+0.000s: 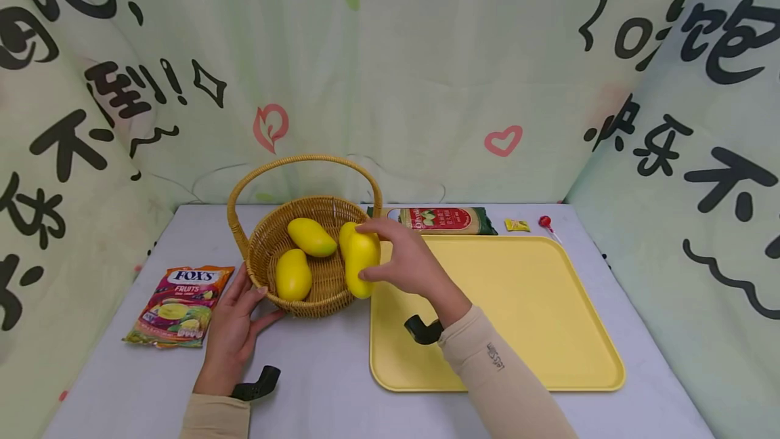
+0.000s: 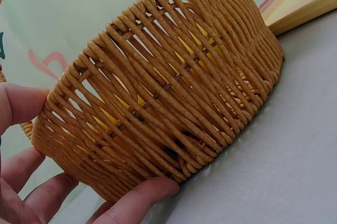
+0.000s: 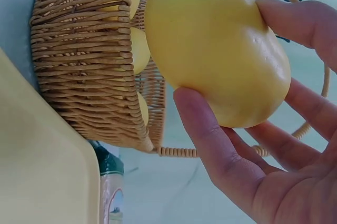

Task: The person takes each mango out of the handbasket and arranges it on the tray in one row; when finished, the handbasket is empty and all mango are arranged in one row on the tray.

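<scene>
A yellow mango point(image 3: 216, 50) with a greenish end is gripped between the thumb and fingers of my right hand point(image 1: 405, 259). It is held at the right rim of a wicker basket point(image 1: 332, 307) with an arched handle point(image 1: 305, 158). Inside the basket lie a mango point(image 1: 311, 237), a second mango point(image 1: 294, 275) and a third yellow fruit point(image 1: 345, 236), partly hidden behind the held one. My left hand point(image 1: 234, 330) holds the basket's near left side, thumb by the rim and fingers against the weave, as the left wrist view shows.
A yellow tray point(image 1: 500, 310) lies right of the basket. Behind it are a green-and-red package point(image 1: 441, 220), a small yellow packet point(image 1: 516, 225) and a red lollipop point(image 1: 545, 221). A FOX'S candy bag point(image 1: 179, 307) lies left of my left hand. Printed curtains surround the table.
</scene>
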### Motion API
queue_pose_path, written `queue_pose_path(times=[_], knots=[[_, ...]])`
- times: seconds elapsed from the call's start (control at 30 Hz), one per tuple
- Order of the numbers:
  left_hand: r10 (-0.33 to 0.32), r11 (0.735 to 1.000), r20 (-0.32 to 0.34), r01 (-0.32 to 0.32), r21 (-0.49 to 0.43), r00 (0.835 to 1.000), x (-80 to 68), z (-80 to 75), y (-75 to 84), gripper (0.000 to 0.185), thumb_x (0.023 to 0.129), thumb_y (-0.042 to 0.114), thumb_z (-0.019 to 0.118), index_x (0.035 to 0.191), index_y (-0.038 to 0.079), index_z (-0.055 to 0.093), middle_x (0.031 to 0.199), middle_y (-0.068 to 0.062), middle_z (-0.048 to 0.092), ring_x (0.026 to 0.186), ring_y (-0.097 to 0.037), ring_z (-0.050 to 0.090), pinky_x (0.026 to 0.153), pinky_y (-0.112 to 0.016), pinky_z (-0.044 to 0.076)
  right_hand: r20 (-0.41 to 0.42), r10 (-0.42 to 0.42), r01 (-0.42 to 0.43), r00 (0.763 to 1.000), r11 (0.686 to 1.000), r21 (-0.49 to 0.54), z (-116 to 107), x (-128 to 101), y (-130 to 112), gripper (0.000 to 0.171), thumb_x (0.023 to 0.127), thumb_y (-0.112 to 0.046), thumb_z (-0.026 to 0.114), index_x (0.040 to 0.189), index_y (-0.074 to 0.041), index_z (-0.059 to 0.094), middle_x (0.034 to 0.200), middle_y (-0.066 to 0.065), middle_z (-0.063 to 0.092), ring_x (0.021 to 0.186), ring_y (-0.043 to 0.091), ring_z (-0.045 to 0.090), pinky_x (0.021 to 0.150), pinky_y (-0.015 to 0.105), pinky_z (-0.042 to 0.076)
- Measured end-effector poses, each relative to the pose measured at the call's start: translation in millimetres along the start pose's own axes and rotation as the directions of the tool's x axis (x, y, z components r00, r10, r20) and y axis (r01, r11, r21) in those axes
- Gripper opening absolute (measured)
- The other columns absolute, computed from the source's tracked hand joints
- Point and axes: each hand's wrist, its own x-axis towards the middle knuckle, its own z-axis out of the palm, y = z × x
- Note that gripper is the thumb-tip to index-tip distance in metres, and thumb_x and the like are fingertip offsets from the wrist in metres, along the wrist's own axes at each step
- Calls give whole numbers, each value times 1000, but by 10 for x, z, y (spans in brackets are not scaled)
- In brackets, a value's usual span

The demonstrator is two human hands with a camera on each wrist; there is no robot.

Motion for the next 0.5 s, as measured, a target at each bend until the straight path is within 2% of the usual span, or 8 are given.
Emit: queue_pose_path(times=[0.2, 0.33, 0.5], knots=[[-4, 1000, -2, 4, 0, 1000, 7, -7, -3, 69, 112, 13, 51, 166, 46, 24, 178, 14, 19, 159, -22, 34, 102, -53, 57, -18, 14, -13, 1000, 1000, 16, -33, -149, 107, 68, 80, -18, 91, 143, -16, 66, 156, 5, 57, 141, 31, 56, 115, 51, 52], [0, 1000, -3, 0, -7, 1000, 13, -4, -8, 69, 112, 12, 50, 167, 45, 24, 178, 14, 19, 159, -22, 33, 102, -54, 56, -29, 28, -27, 999, 998, 56, -44, -264, 162, 67, 80, -16, 91, 143, -16, 66, 158, 4, 55, 141, 32, 56, 105, 49, 59], [3, 1000, -2, -3, -8, 1000, 16, -5, -12, 70, 112, 12, 50, 167, 45, 23, 178, 14, 18, 159, -22, 33, 102, -54, 56, -34, 52, -48, 998, 994, 94, -31, -385, 235, 67, 80, -16, 91, 143, -17, 66, 159, 6, 54, 137, 33, 59, 100, 47, 62]])
